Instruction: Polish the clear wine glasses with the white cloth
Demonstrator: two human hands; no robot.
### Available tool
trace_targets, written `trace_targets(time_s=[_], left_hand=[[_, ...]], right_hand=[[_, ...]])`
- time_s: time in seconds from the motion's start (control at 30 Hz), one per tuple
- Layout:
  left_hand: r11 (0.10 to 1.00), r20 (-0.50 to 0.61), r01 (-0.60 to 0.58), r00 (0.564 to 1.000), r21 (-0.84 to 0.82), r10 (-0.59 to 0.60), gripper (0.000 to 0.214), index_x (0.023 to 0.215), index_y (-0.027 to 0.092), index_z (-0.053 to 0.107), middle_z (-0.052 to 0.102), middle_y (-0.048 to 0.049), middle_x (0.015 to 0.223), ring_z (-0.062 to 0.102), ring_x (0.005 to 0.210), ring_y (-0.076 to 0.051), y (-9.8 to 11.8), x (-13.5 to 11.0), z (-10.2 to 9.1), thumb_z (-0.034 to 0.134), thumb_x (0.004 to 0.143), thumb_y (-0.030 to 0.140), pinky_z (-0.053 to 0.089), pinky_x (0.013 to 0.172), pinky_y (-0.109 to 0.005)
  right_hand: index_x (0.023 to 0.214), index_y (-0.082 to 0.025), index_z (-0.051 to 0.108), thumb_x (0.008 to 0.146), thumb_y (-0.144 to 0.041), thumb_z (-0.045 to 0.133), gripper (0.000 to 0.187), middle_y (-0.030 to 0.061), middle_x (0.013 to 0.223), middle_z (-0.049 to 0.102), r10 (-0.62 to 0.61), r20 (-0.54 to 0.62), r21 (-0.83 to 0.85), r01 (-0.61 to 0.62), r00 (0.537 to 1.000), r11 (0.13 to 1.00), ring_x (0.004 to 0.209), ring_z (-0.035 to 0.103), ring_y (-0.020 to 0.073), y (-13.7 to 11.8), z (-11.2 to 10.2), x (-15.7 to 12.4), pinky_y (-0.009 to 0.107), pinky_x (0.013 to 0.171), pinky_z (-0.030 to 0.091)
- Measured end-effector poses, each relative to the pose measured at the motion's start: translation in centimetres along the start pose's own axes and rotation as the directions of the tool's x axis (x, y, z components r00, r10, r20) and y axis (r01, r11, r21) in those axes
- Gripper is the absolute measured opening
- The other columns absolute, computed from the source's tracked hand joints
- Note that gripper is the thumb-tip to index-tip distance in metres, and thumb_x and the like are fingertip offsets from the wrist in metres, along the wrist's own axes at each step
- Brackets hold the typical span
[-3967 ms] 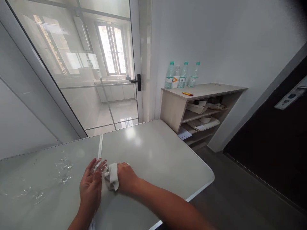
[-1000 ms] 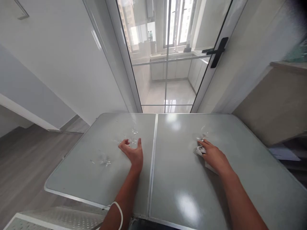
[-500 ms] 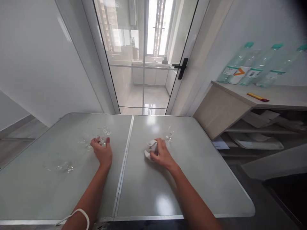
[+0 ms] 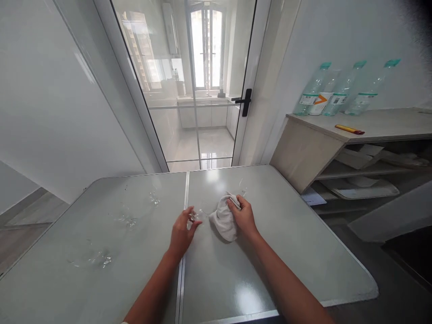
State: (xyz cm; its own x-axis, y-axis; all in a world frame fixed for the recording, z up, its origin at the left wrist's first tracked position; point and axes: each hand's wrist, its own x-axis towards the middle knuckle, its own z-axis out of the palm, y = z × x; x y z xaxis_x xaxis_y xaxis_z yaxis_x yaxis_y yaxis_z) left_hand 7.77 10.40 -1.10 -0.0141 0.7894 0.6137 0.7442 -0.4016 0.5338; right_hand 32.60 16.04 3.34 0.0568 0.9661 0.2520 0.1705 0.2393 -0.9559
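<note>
My left hand (image 4: 181,232) is closed around a small clear glass (image 4: 196,215) above the seam of the grey table (image 4: 236,279). Just to its right, my right hand (image 4: 243,217) grips a bunched white cloth (image 4: 224,221), which nearly touches the glass. Another clear glass (image 4: 242,189) stands just beyond my right hand. More clear glasses stand on the left half of the table, one (image 4: 154,198) at the back, one (image 4: 127,220) in the middle and one (image 4: 96,258) near the left front.
A glass door (image 4: 199,85) with a black handle (image 4: 245,101) is behind the table. A wooden shelf unit (image 4: 351,153) on the right carries plastic water bottles (image 4: 340,90), a yellow marker (image 4: 349,129) and papers and trays. The table's right edge borders dark floor.
My left hand has lifted a glass from the left half of the table and brought it to the middle. My right hand has raised the cloth toward it.
</note>
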Motion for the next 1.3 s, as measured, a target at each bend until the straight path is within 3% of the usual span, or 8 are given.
trace_targets(time_s=[0.2,0.33,0.53,0.7,0.77,0.9,1.07,1.3], left_hand=[[0.994,0.076,-0.104,0.991,-0.024,0.106,0.046,0.136,0.025,0.059,0.076,-0.0049,0.100,0.070,0.072,-0.016,0.9,-0.5,0.5,0.069,0.095,0.044,0.057,0.077,-0.029],[0.992,0.074,-0.123,0.989,-0.032,0.125,0.046,0.138,0.025,0.062,0.078,-0.0041,0.094,0.069,0.067,-0.014,0.7,-0.9,0.2,0.070,0.095,0.042,0.056,0.071,-0.026],[0.969,0.110,-0.241,0.963,-0.050,0.245,0.049,0.140,0.025,0.062,0.076,-0.0026,0.083,0.067,0.064,-0.012,1.2,-1.4,-0.3,0.071,0.095,0.040,0.053,0.064,-0.022],[0.980,0.210,-0.012,0.976,-0.199,0.055,0.044,0.132,0.022,0.069,0.069,-0.0002,0.074,0.060,0.061,-0.012,2.1,-1.3,0.1,0.067,0.095,0.045,0.051,0.063,-0.023],[0.911,0.364,0.200,0.929,-0.360,-0.060,0.043,0.123,0.018,0.072,0.057,0.0032,0.065,0.050,0.056,-0.011,2.9,-1.1,0.3,0.063,0.096,0.050,0.044,0.056,-0.022],[0.515,0.698,0.643,0.707,-0.567,-0.115,0.053,0.097,0.012,0.070,0.041,0.0055,0.061,0.029,0.049,-0.006,4.0,-0.3,0.2,0.062,0.091,0.065,0.024,0.045,-0.020],[0.350,0.812,0.774,0.580,-0.527,-0.060,0.061,0.074,0.013,0.061,0.044,0.0028,0.062,0.023,0.047,-0.005,3.9,0.4,-0.5,0.063,0.086,0.073,0.017,0.043,-0.022],[0.917,0.413,0.236,0.907,-0.321,-0.089,0.046,0.121,0.017,0.073,0.053,0.0045,0.062,0.044,0.055,-0.011,3.6,-1.1,0.6,0.062,0.096,0.054,0.037,0.056,-0.022]], right_hand=[[0.080,-0.020,0.058,0.090,-0.042,0.067,0.025,-0.0033,0.070,0.051,-0.115,0.248,-0.015,0.123,0.962,0.992,0.065,0.043,0.0142,-0.8,1.9,-2.2,0.027,0.062,0.033],[0.111,-0.023,0.052,0.094,-0.037,0.058,0.023,-0.0031,0.077,0.053,-0.143,0.529,0.033,0.148,0.837,0.988,0.066,0.043,0.0152,-1.4,1.5,-2.9,0.027,0.065,0.035],[0.155,-0.023,0.020,0.099,-0.037,0.055,0.068,0.0010,0.095,0.059,-0.209,0.736,0.100,0.202,0.644,0.974,0.080,0.052,0.0187,-1.8,-0.2,-2.4,0.033,0.080,0.043],[0.160,-0.023,0.024,0.102,-0.045,0.050,0.068,-0.0019,0.084,0.056,-0.237,0.768,0.103,0.250,0.596,0.963,0.073,0.050,0.0188,-1.9,-0.1,-2.3,0.033,0.077,0.043],[0.154,-0.023,0.031,0.103,-0.047,0.048,0.059,-0.0030,0.080,0.053,-0.225,0.749,0.090,0.240,0.623,0.966,0.071,0.049,0.0186,-1.9,-0.2,-2.4,0.032,0.075,0.042],[0.140,-0.023,0.041,0.103,-0.046,0.046,0.043,-0.0042,0.074,0.048,-0.265,0.737,0.119,0.266,0.622,0.956,0.067,0.047,0.0184,-1.9,-0.4,-2.6,0.031,0.070,0.039],[0.124,-0.024,0.048,0.100,-0.047,0.051,0.034,-0.0018,0.077,0.052,-0.362,0.742,0.144,0.394,0.565,0.908,0.068,0.047,0.0190,-2.0,-0.2,-2.6,0.033,0.071,0.040],[0.107,-0.024,0.054,0.101,-0.054,0.050,0.031,-0.0036,0.079,0.051,-0.042,0.678,0.142,-0.075,0.734,0.987,0.074,0.047,0.0161,-3.2,0.3,-2.3,0.028,0.072,0.039]])
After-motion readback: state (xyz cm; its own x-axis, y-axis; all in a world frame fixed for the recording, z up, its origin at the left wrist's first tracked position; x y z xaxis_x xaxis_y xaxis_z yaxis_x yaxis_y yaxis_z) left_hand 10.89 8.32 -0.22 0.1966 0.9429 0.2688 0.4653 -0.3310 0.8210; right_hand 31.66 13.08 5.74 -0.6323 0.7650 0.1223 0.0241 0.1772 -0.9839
